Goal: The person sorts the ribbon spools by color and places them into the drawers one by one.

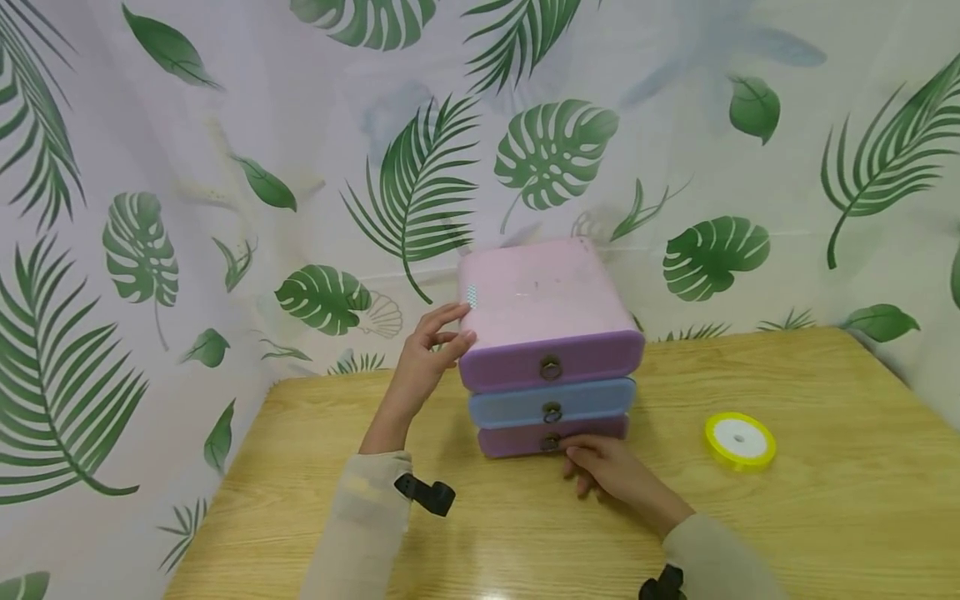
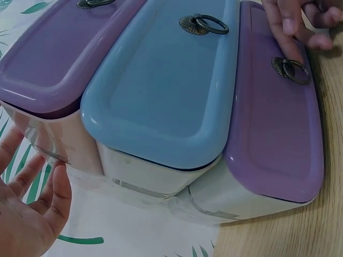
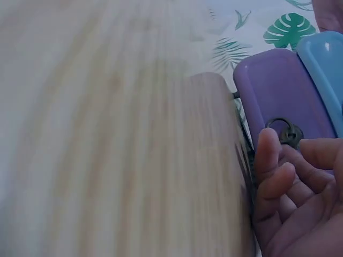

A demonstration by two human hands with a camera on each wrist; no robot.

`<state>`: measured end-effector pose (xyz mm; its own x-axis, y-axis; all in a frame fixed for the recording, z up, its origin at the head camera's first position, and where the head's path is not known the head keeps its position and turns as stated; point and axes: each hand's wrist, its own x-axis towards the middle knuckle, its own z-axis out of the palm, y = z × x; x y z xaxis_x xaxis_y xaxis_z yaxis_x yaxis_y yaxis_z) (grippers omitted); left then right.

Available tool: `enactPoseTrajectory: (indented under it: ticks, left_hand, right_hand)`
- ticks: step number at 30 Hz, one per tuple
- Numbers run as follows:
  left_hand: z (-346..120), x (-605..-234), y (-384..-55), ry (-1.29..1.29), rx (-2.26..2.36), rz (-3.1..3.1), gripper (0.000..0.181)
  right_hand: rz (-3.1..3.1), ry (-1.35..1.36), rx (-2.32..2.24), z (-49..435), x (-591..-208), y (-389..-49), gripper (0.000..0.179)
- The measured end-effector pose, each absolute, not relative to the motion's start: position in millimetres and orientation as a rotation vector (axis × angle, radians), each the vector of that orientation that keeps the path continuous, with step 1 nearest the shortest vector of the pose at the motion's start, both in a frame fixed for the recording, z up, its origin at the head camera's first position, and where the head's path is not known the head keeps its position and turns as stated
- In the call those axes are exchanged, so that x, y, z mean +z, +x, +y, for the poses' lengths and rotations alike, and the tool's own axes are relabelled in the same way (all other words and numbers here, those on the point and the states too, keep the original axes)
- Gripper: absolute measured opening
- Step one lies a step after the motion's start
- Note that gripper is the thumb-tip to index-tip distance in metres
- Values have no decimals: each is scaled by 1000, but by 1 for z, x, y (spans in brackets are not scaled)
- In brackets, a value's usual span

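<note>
A three-drawer box with a pale pink top (image 1: 536, 292) stands on the table. Its top drawer front (image 1: 502, 367) is purple, the middle one (image 1: 510, 408) blue, the bottom one (image 1: 502, 442) purple, each bearing a bronze ring pull. My left hand (image 1: 427, 354) rests its fingertips on the box's upper left side, thumb close to the top drawer's corner. At the bottom drawer my right hand (image 1: 615, 471) reaches in from the right, a fingertip touching the ring pull (image 2: 291, 70). Its other fingers are loosely bent, apart from the ring. All three drawers look pushed in.
A yellow-rimmed spool (image 1: 740, 441) with a white centre lies on the wooden table (image 1: 825, 500), right of the box. Close behind the box hangs a white curtain (image 1: 637, 75) printed with green leaves. Dark bands with small devices circle both sleeves.
</note>
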<state>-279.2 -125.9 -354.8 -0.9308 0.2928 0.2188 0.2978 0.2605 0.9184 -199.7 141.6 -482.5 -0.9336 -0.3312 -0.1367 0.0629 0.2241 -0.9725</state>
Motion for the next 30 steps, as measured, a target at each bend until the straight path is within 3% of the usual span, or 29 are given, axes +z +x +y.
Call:
enactPoseTrajectory:
  ticks: [13, 30]
  left_hand:
    - [-122, -355, -281, -609, -1833, -2483, 48]
    - [-127, -357, -281, -592, -1849, -2468, 48]
  right_hand:
    - [2310, -235, -1659, 129, -480, -204, 32]
    - [2156, -192, -1734, 134, -479, -168, 28]
